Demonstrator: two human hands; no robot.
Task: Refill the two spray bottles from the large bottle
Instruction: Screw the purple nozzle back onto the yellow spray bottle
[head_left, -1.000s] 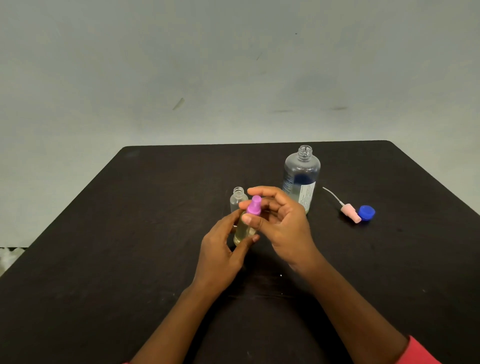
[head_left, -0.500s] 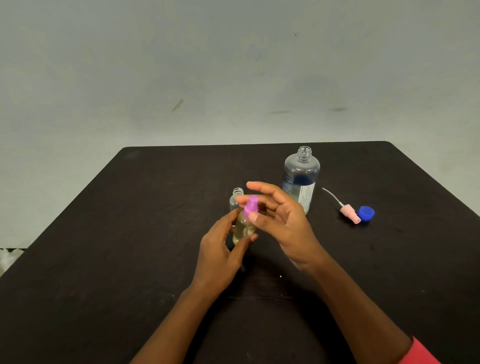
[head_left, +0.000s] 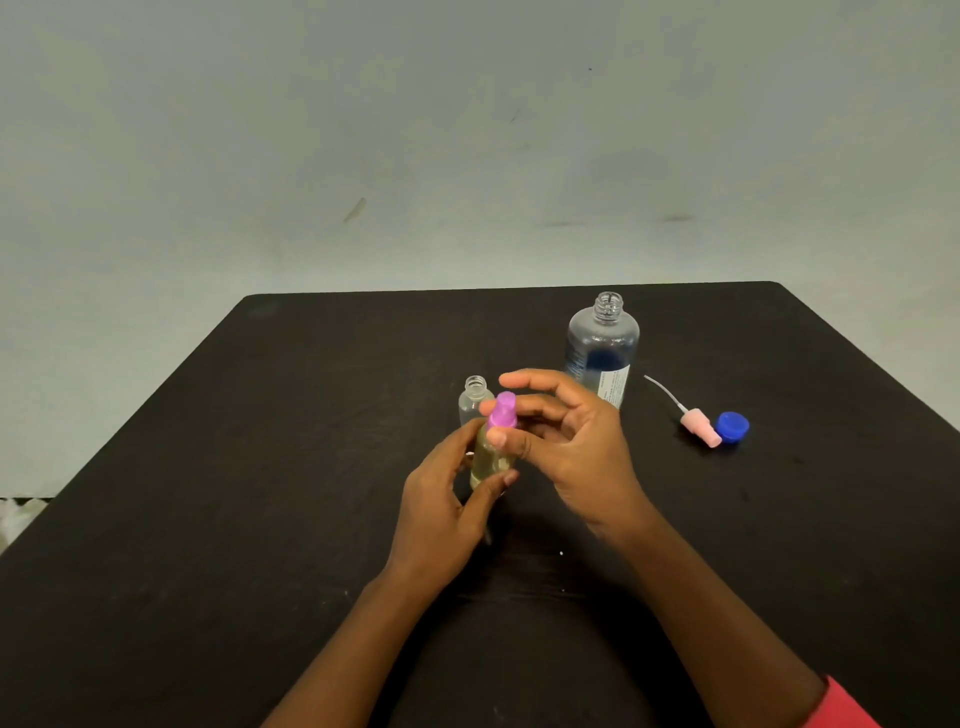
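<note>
spray bottle (head_left: 488, 457), filled with pale yellowish liquid, is sitting close to upright above the middle of the black table (head_left: 260, 467), just in front of the person. whether its base is touching the table i cannot tell, since a thumb is covering it. the left hand (head_left: 441, 509) is gripping the bottle's body: its thumb is lying across the lower front and its fingers (head_left: 467, 431) are curling round the far left side, so the bottle is sitting between them. the purple spray head (head_left: 504, 410) is sitting on the bottle's neck. the right hand (head_left: 576, 447) is holding that head from the right, with the thumb tip pressing at its base and a bent finger lying behind it; the index finger is reaching out above the head, apart from it, and the hand is otherwise only loosely curled.

just behind the held bottle, a second small bottle (head_left: 474, 397) is standing clear and uncapped, partly hidden by the fingers. the large bottle (head_left: 602, 348) is standing further back and to the right, its mouth open, with dark blue showing through its label side. well to the right, a pink spray head (head_left: 698, 423) with a thin white tube is lying on its side, touching or just beside a blue cap (head_left: 732, 427). a red sleeve (head_left: 841, 706) is showing at the lower right edge.
</note>
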